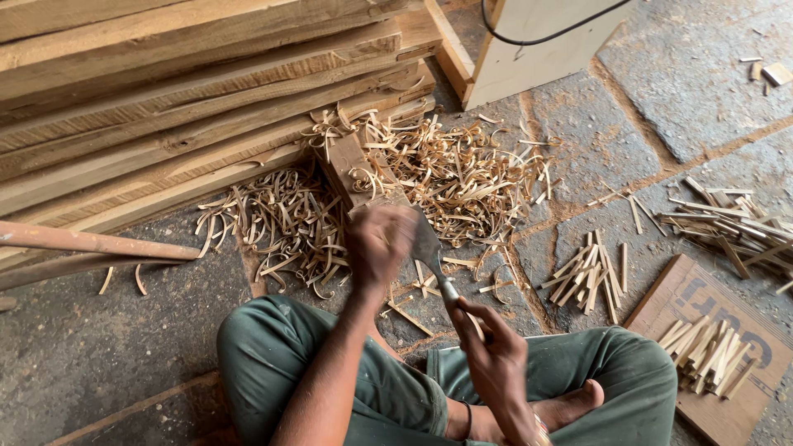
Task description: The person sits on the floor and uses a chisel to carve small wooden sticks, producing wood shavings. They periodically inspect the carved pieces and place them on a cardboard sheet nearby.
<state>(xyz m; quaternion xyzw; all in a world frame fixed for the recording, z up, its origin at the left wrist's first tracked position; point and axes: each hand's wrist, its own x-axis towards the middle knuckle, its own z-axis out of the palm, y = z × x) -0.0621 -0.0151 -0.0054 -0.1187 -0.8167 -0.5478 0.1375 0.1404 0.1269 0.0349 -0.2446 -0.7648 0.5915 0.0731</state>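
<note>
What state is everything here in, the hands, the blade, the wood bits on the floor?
Left hand: raised, blurred, grip unclear.
Right hand: closed on the handle of the flat metal blade.
Blade: tilted, tip up.
Pale curled wood shavings: loose heap around the brown wooden block.
Short cut wood sticks: lying in a small pile.

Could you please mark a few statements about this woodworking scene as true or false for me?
1. The right hand grips a blade by its handle. True.
2. The left hand rests flat on the stone floor. False: it is raised at the wooden block.
3. Curled shavings lie around the block. True.
4. The cardboard sheet is bare. False: a bundle of cut sticks lies on it.
5. Planks are stacked behind the block. True.
</note>
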